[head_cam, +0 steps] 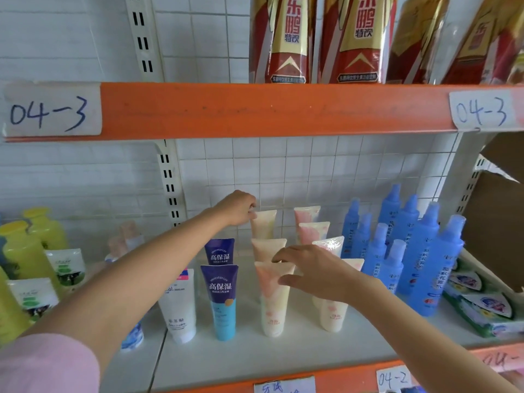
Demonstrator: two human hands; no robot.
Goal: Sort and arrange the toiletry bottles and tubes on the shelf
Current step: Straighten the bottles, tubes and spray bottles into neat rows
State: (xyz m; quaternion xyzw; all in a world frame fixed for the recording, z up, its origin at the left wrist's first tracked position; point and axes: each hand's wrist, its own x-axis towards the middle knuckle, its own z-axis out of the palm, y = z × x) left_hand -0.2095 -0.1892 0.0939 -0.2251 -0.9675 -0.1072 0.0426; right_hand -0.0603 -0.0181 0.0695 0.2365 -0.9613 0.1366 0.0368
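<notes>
Several pink-and-cream tubes stand cap-down in two rows on the white shelf (pixel 283 355). My left hand (pixel 238 207) reaches to the back and pinches the top edge of the rearmost cream tube (pixel 263 226). My right hand (pixel 309 272) hovers with spread fingers over the front cream tube (pixel 273 299), fingertips touching its top edge. Two navy-and-blue tubes (pixel 222 299) stand left of them, beside a white tube (pixel 180 304). Blue spray bottles (pixel 419 251) stand grouped at the right.
Yellow bottles (pixel 25 251) and green-labelled packs (pixel 66 268) fill the left end. Green-and-white soap packs (pixel 487 310) lie at the right end beside a cardboard box (pixel 499 222). The orange shelf beam (pixel 255 109) above carries red-and-gold drink bottles (pixel 286 38).
</notes>
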